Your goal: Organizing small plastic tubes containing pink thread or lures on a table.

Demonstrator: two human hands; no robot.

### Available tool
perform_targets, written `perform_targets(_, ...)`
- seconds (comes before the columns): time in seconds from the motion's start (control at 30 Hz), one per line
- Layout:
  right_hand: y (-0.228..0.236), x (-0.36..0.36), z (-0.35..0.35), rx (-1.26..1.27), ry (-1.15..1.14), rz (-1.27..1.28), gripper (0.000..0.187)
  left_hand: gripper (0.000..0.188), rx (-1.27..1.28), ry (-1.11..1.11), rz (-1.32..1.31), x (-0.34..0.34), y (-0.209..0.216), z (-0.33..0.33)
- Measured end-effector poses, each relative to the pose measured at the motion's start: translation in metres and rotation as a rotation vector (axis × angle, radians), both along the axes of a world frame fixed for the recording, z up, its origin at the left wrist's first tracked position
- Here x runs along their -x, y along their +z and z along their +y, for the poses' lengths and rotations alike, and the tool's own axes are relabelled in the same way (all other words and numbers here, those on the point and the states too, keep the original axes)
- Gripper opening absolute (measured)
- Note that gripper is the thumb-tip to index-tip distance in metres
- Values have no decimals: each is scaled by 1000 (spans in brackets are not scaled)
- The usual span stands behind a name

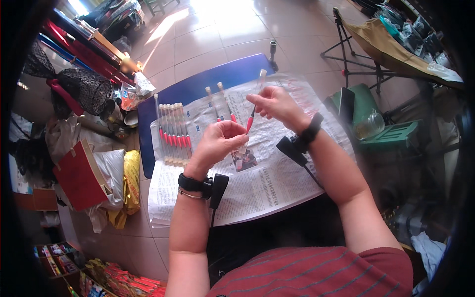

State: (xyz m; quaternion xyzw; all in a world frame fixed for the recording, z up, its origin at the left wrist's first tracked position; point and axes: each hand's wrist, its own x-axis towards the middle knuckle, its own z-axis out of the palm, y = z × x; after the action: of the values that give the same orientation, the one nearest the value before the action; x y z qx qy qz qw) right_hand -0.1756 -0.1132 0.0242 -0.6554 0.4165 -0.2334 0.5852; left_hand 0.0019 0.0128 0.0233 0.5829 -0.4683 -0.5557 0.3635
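Note:
Over the newspaper (pixel 237 208), my two hands hold a slim clear tube with a red-and-black fishing float (pixel 250 123) in it, tilted with its pale cap at the far end. My right hand (pixel 279 106) pinches it at the upper part, thumb and finger together. My left hand (pixel 220 143) is closed around its lower end, where the fingers hide part of it. Two more capped tubes with floats (pixel 226 101) lie just beyond my left hand. To the left, several similar tubes (pixel 175 136) lie side by side in a row.
The newspaper covers most of a blue table (pixel 180 84). A green plastic stool (pixel 391 133) with a clear jar (pixel 370 127) stands at the right, near a folding stand with tan cloth (pixel 396 42). Bags and a red box (pixel 81 168) crowd the left.

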Motion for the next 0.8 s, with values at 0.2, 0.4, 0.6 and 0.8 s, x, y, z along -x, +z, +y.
perform_targets(0.2,0,0,2,15,-12,14,47,24,-13,-46,216,-3,-3,2)
perform_targets(0.4,1,-2,4,-60,-3,-157,50,25,-60,-36,393,-5,-2,2)
perform_targets(0.6,3,0,3,-29,-7,-41,44,30,-47,-106,389,-4,0,2)
perform_targets(0.8,3,-1,4,4,-19,-37,45,31,-90,-146,418,-3,1,3)
